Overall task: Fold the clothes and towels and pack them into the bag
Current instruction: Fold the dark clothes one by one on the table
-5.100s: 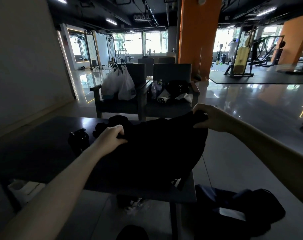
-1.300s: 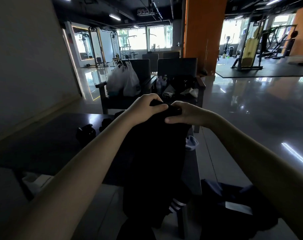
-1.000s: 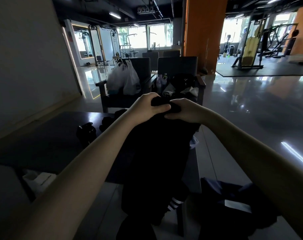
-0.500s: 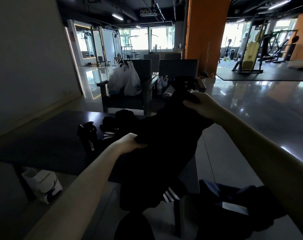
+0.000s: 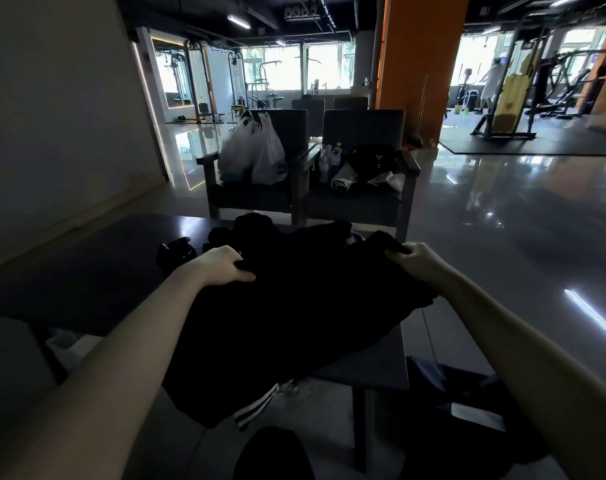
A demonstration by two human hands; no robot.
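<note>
Both left hand (image 5: pixel 222 265) and right hand (image 5: pixel 414 259) clutched the black white-striped garment (image 5: pixel 294 313); overhanging the dark bench's (image 5: pixel 87 275) near edge, it could slip.

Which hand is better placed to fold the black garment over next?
Right, probably: the right hand pinches a lifted corner of the black garment, free to swing across, while the left hand holds the opposite edge down on the table.

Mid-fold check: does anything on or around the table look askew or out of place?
Yes. The black garment, held by the left hand and right hand, lies crooked on the table, its white-striped end hanging off the near edge. The bag sits slumped on the floor at the right.
</note>
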